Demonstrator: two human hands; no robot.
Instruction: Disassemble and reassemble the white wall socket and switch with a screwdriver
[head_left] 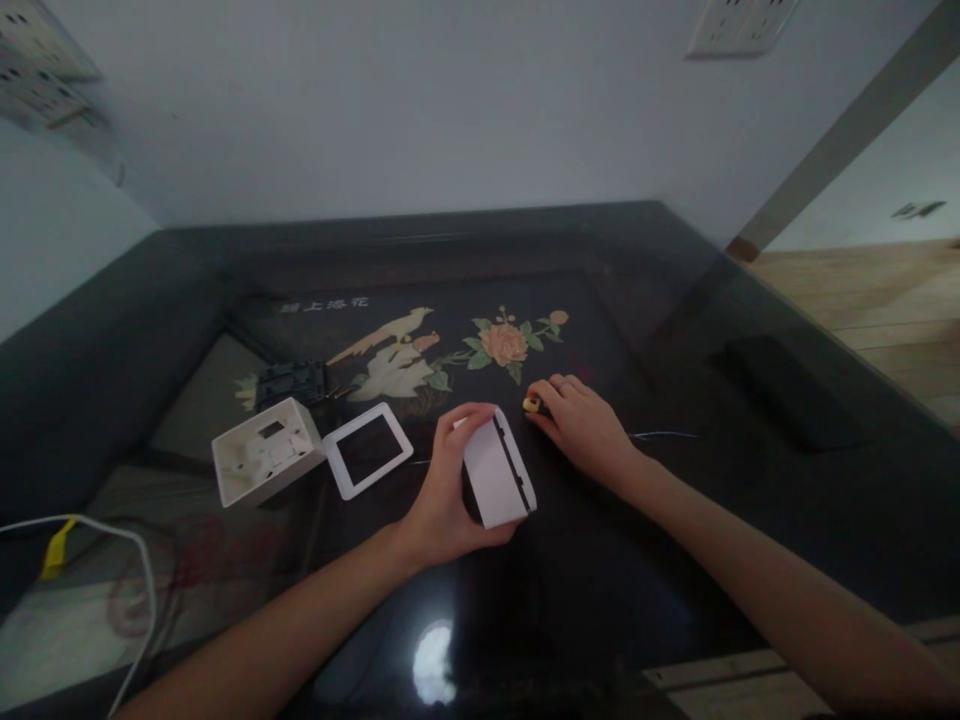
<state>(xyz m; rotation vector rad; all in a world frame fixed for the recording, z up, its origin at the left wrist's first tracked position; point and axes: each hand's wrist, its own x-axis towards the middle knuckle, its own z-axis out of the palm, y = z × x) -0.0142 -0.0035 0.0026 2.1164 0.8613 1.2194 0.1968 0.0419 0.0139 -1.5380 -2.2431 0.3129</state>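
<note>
My left hand is wrapped round a white box with a dark seam near its right side, tilted above the dark glossy table. Just to the right, the fingers of my right hand close on what looks like a screwdriver; its yellow end shows and the palm covers most of the rest. A thin shiny line lies beyond the right wrist; whether it is the shaft I cannot tell. Left of the box lie a white square frame and an open white wall box showing its inside.
A black plastic part lies behind the wall box, with small metal pieces beside it. A white cable with a yellow tag curves at the left. A dark flat object rests at the right. The wall borders the table's back.
</note>
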